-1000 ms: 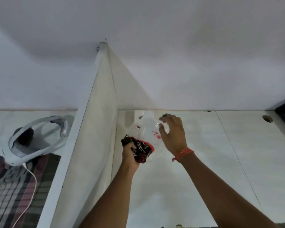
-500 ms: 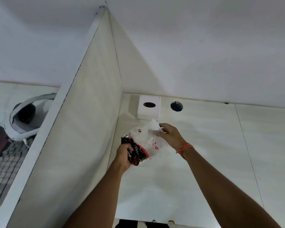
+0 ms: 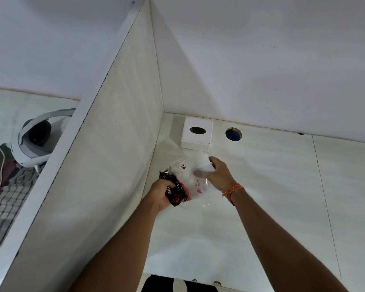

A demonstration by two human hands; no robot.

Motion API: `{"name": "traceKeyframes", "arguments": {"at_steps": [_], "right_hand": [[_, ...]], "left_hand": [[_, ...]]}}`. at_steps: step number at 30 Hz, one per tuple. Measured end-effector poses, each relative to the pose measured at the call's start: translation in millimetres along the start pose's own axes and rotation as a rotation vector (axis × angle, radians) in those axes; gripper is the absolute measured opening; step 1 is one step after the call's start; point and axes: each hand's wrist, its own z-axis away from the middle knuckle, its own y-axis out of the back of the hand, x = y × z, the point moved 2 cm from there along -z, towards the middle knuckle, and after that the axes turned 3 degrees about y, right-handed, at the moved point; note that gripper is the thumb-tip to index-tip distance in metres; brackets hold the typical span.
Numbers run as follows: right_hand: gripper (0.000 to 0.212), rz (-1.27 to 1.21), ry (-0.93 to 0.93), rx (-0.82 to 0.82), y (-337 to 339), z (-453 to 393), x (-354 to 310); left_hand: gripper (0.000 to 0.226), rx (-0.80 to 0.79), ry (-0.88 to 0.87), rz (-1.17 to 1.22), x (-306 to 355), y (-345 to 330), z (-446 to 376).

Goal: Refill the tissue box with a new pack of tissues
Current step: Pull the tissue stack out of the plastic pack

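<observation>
A white tissue box [image 3: 197,134] with a dark oval slot in its top stands on the desk in the back corner, against the wall. Just in front of it I hold a clear plastic tissue pack [image 3: 187,178] with red and black print above the desk. My left hand [image 3: 162,191] grips the pack's dark printed end. My right hand [image 3: 218,175] pinches white tissue [image 3: 204,163] at the pack's far end, with the thumb pressed on the plastic. An orange thread band circles my right wrist.
A white partition panel [image 3: 105,165] rises along the left of the desk [image 3: 272,207]. A round cable hole [image 3: 233,134] sits right of the box. Behind the partition lie a white headset [image 3: 36,142], a cable and checked cloth. A dark object [image 3: 177,284] sits at the near desk edge.
The view has tilted down, bringing the tissue box and cable hole into sight. My right hand has closed on the white tissue at the pack's end; the left grip is unchanged.
</observation>
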Motion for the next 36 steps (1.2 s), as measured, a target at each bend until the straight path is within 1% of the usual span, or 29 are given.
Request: {"name": "traceKeyframes", "arguments": {"at_steps": [2, 4, 6, 9, 11, 13, 16, 18, 21, 24, 30, 31, 33, 36], "right_hand": [[0.063, 0.045, 0.034, 0.044, -3.5, 1.1, 2.4], [0.068, 0.032, 0.052, 0.103, -4.9, 4.5, 0.6], [0.062, 0.015, 0.058, 0.152, -3.1, 4.0, 1.1], [0.05, -0.075, 0.008, 0.192, 1.6, -0.8, 6.5], [0.051, -0.155, -0.035, 0.197, 4.4, -3.0, 11.6], [0.049, -0.221, -0.057, 0.186, 6.9, -3.0, 13.0], [0.04, -0.32, -0.117, 0.14, 12.2, -4.1, 16.3], [0.037, -0.352, -0.157, 0.112, 16.2, -5.6, 18.4], [0.033, -0.302, -0.173, 0.099, 19.0, -8.8, 21.8], [0.034, -0.31, -0.22, 0.078, 19.7, -8.9, 23.1], [0.028, -0.349, -0.308, -0.034, 20.9, -2.4, 14.5], [0.027, -0.349, -0.307, -0.042, 20.2, -1.7, 13.1], [0.024, -0.341, -0.295, -0.019, 20.6, -0.8, 10.7], [0.023, -0.358, -0.254, 0.124, 33.0, 0.8, 9.6]], "left_hand": [[0.029, 0.03, -0.055, -0.075, 4.5, -3.6, -4.9], [0.027, 0.019, -0.126, -0.155, 8.1, -7.8, -5.0], [0.026, 0.02, -0.19, -0.178, 10.7, -9.8, -4.2], [0.026, 0.087, -0.278, -0.199, 11.8, -8.5, -7.5], [0.033, 0.106, -0.312, -0.195, 11.5, -7.7, -11.6], [0.034, 0.131, -0.323, -0.182, 13.0, -7.0, -13.1], [0.024, 0.095, -0.297, -0.197, 14.3, -6.5, -15.7], [0.017, 0.056, -0.225, -0.213, 14.2, -7.3, -16.0], [0.021, -0.024, -0.121, -0.196, 12.3, -10.5, -15.5], [0.025, -0.116, -0.09, -0.181, 10.1, -13.6, -13.2], [0.029, -0.16, -0.049, -0.185, 12.1, -11.2, -13.7], [0.029, -0.154, -0.046, -0.178, 12.6, -10.6, -15.7], [0.029, -0.092, -0.054, -0.168, 13.9, -8.7, -21.4], [0.032, 0.133, -0.091, -0.21, 17.9, 1.9, -31.3]]}}
